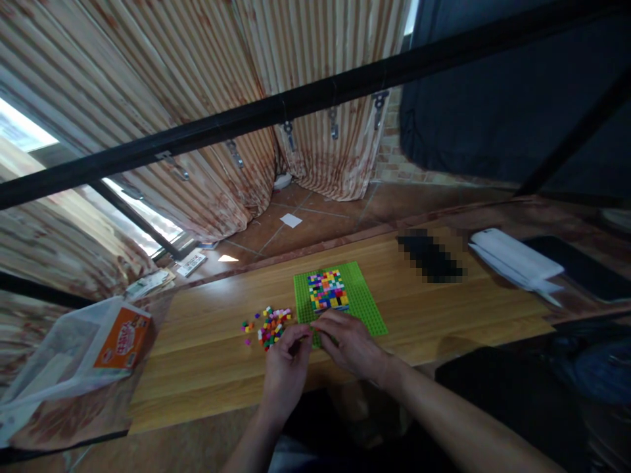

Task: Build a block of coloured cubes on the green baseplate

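A green studded baseplate (367,299) lies on the wooden table, with a block of many-coloured toy bricks (328,289) built up on it. To its left is a loose pile of small coloured bricks (273,325). My left hand (290,351) is over the plate's near left corner, thumb and fingers pinched around something small and reddish, perhaps a brick. My right hand (348,341) is closed too, its fingertips meeting those of my left hand just in front of the brick block. Whatever its fingers hold is hidden.
The wooden table (207,355) reaches left and right of the plate. A clear plastic box (73,348) with an orange label stands at the left end. At the back right lies a blurred-out dark object (431,256), with white papers (515,259) beyond. A black bar (296,102) crosses ahead.
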Demonstrator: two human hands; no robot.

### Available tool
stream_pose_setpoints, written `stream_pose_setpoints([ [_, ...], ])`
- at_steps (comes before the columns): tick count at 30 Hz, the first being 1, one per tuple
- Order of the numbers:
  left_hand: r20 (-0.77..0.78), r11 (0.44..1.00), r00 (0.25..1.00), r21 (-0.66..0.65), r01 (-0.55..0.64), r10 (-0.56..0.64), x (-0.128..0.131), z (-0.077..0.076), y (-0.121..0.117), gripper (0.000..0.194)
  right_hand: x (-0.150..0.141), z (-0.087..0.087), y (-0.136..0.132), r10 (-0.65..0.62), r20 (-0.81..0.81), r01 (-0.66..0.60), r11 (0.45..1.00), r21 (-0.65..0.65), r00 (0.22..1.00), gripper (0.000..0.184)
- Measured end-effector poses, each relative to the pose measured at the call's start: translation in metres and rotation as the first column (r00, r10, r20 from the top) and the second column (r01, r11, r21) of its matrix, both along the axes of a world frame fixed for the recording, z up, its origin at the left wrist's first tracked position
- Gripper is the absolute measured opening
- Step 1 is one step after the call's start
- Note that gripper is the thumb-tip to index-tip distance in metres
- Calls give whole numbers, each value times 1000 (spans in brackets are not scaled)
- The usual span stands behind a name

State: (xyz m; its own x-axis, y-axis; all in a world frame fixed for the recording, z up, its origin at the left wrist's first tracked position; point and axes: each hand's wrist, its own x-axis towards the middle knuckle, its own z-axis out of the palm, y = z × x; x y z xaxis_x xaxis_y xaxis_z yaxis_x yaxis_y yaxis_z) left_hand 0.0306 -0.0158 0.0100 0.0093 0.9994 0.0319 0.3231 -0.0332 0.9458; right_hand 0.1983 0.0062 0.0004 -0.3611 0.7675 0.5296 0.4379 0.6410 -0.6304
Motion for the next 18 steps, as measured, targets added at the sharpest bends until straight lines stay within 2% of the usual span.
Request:
stream_pose_setpoints([
  [3,-90,998,994,43,-53,56,-11,-3,-1,18,7,4,6,-54,-46,56,998,41,997,22],
  [6,-165,985,972,73,-155,165,-32,-5,2,21,16,7,12,-137,-72,141,989,49,988,20],
  [9,-267,946,908,86,-311,323,-64,-7,10,29,22,5,18,-223,-49,225,974,25,973,16],
  [11,-372,908,829,134,-398,418,-87,-9,18,36,24,1,22,-266,-17,266,964,15,964,15],
  [14,-470,866,728,278,-415,500,-115,-17,29,42,24,-4,27,-296,37,294,955,36,955,16],
  [18,-516,900,740,301,-314,431,-129,-35,37,45,22,-5,31,-307,82,302,951,64,948,18],
])
